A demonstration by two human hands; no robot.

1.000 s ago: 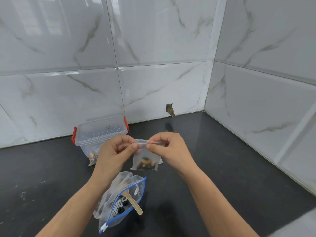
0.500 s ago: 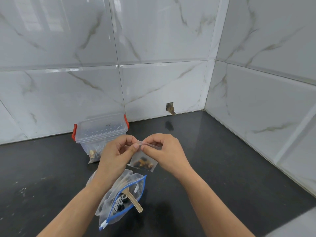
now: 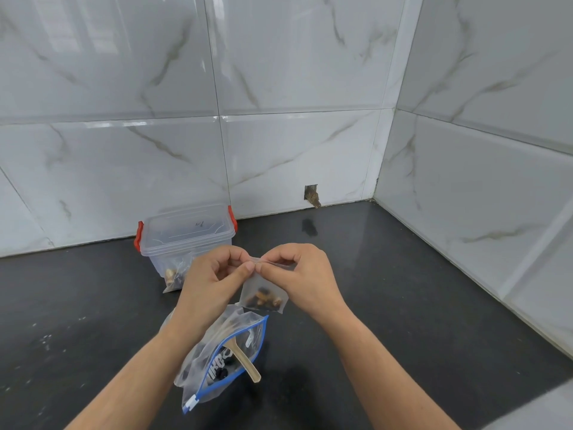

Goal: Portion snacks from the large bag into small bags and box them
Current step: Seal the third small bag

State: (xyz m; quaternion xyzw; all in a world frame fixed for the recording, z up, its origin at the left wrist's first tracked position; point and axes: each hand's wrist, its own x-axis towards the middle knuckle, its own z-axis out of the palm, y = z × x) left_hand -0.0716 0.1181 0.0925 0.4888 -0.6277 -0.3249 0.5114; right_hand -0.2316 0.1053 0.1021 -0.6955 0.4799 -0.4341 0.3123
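Small bag (image 3: pixel 263 293) held in the air above the dark worktop (image 3: pixel 387 305), just over the large bag (image 3: pixel 223 352). Top strip pinched shut between fingers of left hand (image 3: pixel 214 274) and right hand (image 3: pixel 304 274), thumbs touching at the middle. Best done by pressing along the strip from centre to each end, with the nuts left hanging low. Film thin, clear, slightly cloudy; contents dark and brown lumps. Box (image 3: pixel 186 237) behind: clear hard plastic, red clips, lid on. Flat wooden scoop (image 3: pixel 243 361) resting in the large bag.

Dark countertop (image 3: pixel 403 305), marble-veined wall tiles (image 3: pixel 310 72), small hole (image 3: pixel 311 195) at wall base.
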